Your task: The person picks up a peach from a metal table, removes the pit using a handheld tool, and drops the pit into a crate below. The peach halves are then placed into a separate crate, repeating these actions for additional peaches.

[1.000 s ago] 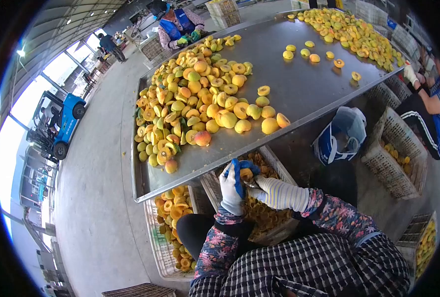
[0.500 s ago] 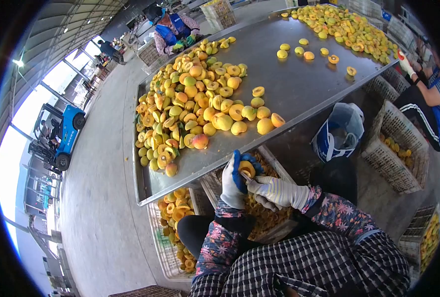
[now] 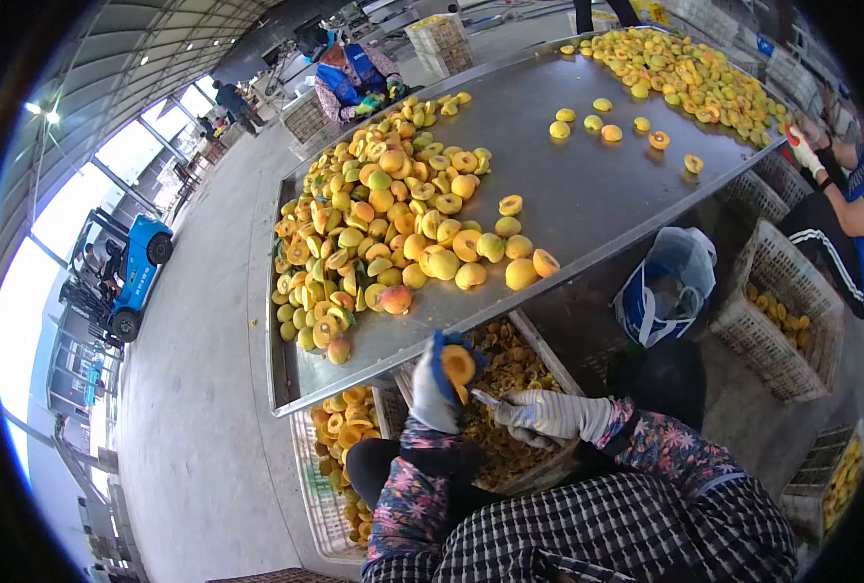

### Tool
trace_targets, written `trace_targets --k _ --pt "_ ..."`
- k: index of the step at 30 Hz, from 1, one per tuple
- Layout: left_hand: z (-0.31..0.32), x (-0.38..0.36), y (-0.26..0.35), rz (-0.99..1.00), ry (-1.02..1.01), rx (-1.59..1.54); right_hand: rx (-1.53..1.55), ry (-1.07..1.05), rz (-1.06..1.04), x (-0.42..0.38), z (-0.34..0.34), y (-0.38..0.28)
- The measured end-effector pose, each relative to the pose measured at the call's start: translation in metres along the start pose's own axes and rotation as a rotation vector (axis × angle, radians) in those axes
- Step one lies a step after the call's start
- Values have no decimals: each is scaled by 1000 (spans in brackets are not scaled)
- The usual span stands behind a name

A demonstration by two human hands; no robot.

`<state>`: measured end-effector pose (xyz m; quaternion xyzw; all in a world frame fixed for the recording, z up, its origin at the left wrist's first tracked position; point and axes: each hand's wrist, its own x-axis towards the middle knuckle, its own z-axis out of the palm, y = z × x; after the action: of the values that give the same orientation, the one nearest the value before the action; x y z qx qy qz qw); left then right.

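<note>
My left hand [image 3: 434, 396], in a white glove with blue coating, is closed around a yellow peach half [image 3: 458, 366]. Its hollow faces up, with no stone visible in it. A small metal-tipped tool [image 3: 484, 396] sticks out of my right hand [image 3: 556, 416], whose fingers in a striped white glove are wrapped round its handle. The tool's tip points at the fruit and is just apart from it. Below both hands is a crate [image 3: 549, 355] of brownish stones and scraps. To the left, a white crate [image 3: 308, 496] holds pitted peach halves.
A metal table [image 3: 510, 126] ahead carries a large heap of peach halves [image 3: 383, 214] and another at the far right. A blue-white bucket [image 3: 660, 282] and a crate [image 3: 782, 360] stand to the right. Co-workers sit at the far side and right. A blue forklift [image 3: 136, 262] is at left.
My left hand has moved left and down with the peach half, turning its hollow upward. The tool in my right hand has come away from the fruit. The view has tilted slightly.
</note>
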<state>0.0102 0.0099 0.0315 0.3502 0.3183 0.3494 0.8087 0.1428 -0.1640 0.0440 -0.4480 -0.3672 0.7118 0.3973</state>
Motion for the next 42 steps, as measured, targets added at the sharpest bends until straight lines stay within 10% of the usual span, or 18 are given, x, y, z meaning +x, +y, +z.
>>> trace_targets --k 3,5,9,18,20,22,25,29,30,31,35,42 --pt "-29 5 32 57 34 -5 -397 55 -97 15 -15 32" --pt "-73 12 57 291 84 608 -1041 159 -210 22 -22 48" --pt "-107 -1 104 -21 206 547 -1075 82 76 8 -18 26" --pt "-3 -12 29 41 51 242 -943 502 -435 15 -6 -9" --pt "1 -3 14 -225 -50 26 -988 578 -547 23 -5 -11" --pt "9 -10 -2 142 -167 385 -1103 544 -449 30 -5 -5" --pt "-29 10 -15 193 -138 285 -1230 441 -122 29 -5 -2" --pt "-54 -6 38 919 -188 1529 -1298 298 143 22 -13 3" --pt "-72 -6 49 882 -145 1558 -1308 258 200 19 -15 3" --pt "-78 -7 60 336 56 779 -1319 234 200 15 -16 5" --pt "-126 -36 142 15 369 1629 -1349 143 163 7 -24 20" --pt "-81 82 146 407 224 1626 -1280 -20 155 20 -25 8"
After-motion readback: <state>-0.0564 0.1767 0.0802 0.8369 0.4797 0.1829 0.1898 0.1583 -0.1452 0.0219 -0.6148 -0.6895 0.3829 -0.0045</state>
